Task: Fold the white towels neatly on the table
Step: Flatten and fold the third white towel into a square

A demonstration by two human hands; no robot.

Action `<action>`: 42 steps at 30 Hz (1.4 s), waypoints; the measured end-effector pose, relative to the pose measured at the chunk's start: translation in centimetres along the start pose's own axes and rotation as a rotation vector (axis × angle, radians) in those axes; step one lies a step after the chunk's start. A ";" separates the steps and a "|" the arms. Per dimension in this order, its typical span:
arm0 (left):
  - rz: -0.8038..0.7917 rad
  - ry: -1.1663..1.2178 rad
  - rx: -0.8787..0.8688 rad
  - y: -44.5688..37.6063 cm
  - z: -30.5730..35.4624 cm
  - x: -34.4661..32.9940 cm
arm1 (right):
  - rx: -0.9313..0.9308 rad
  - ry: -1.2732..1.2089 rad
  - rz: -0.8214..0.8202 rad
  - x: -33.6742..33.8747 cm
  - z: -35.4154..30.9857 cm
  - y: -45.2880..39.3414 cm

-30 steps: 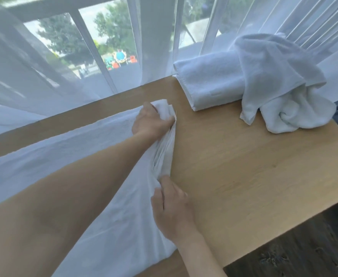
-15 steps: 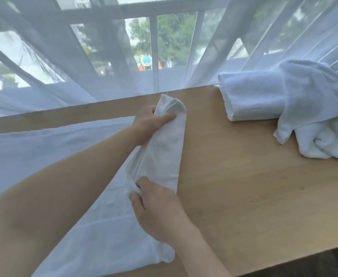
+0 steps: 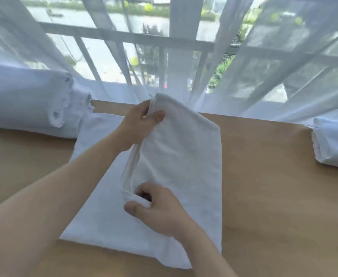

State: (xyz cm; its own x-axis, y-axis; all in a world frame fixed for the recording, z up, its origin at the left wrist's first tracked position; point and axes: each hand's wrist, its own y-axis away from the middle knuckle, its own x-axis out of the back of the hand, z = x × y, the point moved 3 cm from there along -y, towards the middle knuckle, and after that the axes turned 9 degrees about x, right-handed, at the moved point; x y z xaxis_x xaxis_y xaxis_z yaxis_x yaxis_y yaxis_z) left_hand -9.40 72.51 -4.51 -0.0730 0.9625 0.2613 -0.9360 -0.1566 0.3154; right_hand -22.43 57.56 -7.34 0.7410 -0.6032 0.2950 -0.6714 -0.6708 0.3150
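A white towel (image 3: 176, 156) is spread on a pale wooden worktop (image 3: 274, 176), its right half doubled over the left so that a raised fold runs down the middle. The far end of that fold is pinched by the left hand (image 3: 138, 128), thumb on top and fingers behind, and is lifted off the worktop. The near end of the fold is held by the right hand (image 3: 160, 212), whose grip is closed with thumb and curled fingers on the cloth. A stack of folded towels (image 3: 28, 102) is seen to the left of the spread towel, at the far edge. Another folded towel (image 3: 336, 144) is seen to its right. Sheer curtains (image 3: 284, 56) hang behind the spread towel.
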 end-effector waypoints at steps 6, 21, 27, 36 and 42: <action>0.048 0.027 -0.011 0.8 -2.6 12.8 | -0.006 -0.054 -0.053 -8.8 -6.5 -6.7; 0.314 -0.414 -0.151 3.7 -16.6 18.3 | -0.165 -0.103 0.079 -20.6 -4.5 -13.0; 0.353 -0.309 0.112 9.2 -20.5 18.5 | -0.040 0.166 0.589 -12.7 -2.0 -9.7; 0.286 -0.319 0.243 9.1 -19.8 19.2 | -0.023 0.735 0.630 -12.6 1.5 -6.9; 0.333 -0.135 0.431 10.1 -21.0 19.6 | -0.080 0.914 0.453 -12.7 3.6 -3.7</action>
State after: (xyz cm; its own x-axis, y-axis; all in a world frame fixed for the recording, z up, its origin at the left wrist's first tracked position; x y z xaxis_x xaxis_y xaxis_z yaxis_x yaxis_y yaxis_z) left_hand -27.57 94.49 -15.38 -0.2695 0.8131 0.5159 -0.6422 -0.5510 0.5329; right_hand -29.32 66.19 -15.54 0.1504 -0.2108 0.9659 -0.9104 -0.4103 0.0522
